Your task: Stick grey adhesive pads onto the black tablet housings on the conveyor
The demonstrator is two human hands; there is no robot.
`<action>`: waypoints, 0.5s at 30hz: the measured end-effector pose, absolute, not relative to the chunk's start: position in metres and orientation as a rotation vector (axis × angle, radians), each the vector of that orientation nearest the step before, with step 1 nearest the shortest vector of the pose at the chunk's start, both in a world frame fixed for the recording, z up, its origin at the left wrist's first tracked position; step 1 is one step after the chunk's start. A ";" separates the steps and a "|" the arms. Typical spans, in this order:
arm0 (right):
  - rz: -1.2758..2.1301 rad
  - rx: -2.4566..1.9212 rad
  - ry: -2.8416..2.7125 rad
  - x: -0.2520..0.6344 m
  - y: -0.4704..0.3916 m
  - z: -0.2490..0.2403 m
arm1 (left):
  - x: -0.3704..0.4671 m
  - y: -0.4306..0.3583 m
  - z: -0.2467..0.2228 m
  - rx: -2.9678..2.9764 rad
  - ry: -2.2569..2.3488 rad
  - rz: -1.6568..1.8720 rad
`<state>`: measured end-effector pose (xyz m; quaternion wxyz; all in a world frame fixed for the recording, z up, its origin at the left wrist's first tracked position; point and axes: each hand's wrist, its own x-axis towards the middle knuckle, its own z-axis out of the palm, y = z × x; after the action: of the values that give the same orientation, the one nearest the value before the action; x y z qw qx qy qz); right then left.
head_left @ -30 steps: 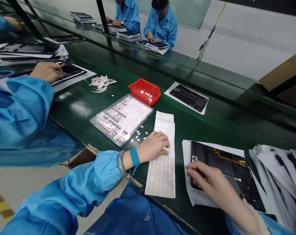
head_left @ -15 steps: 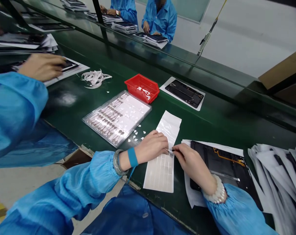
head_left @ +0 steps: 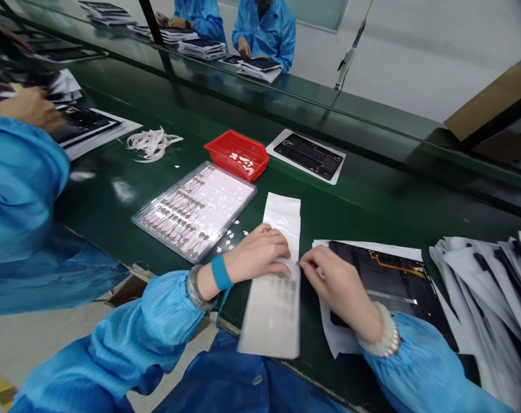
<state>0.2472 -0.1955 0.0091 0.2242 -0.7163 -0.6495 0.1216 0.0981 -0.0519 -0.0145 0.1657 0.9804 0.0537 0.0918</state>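
Note:
My left hand (head_left: pixel 260 252) is closed on a long white sticker sheet (head_left: pixel 272 321), its thumb and fingers pinching the sheet's middle. The lower part of the sheet shows pale rectangles, and its near end reaches over the table edge, slightly blurred. Just right of the sheet, my right hand (head_left: pixel 335 287) has thumb and forefinger pinched together at its edge; what they hold is too small to make out. Beneath my right wrist lies a black device panel (head_left: pixel 385 281) with an orange flex cable, on white paper.
A clear tray (head_left: pixel 191 209) of small wired discs lies left of my hands, beside loose white bits. A red bin (head_left: pixel 237 154) and another black panel (head_left: pixel 308 155) are behind. Stacked wrapped panels (head_left: pixel 488 292) stand right. A co-worker's hand (head_left: pixel 30 109) works at far left.
The sheet has turned and its near end has shifted toward me and left. My right fingertips have moved slightly off the sheet's middle to its edge. The whole view has shifted a little.

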 end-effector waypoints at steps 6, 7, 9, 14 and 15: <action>0.902 -1.757 -0.778 0.272 -0.229 0.019 | 0.115 -0.092 0.007 2.447 0.272 0.380; 0.953 -1.711 -0.696 0.272 -0.233 0.018 | 0.121 -0.101 0.008 2.381 0.276 0.375; 1.018 -1.644 -0.604 0.271 -0.239 0.014 | 0.132 -0.114 0.009 2.285 0.261 0.371; 1.027 -1.701 -0.621 0.275 -0.251 0.003 | 0.148 -0.121 0.004 2.238 0.223 0.383; 0.981 -1.748 -0.656 0.278 -0.253 0.002 | 0.149 -0.120 0.003 2.246 0.223 0.371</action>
<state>0.2775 -0.2526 0.0024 0.4937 -0.7208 -0.2706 0.4044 0.1489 -0.1202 0.0031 0.4142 0.8937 0.0887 0.1476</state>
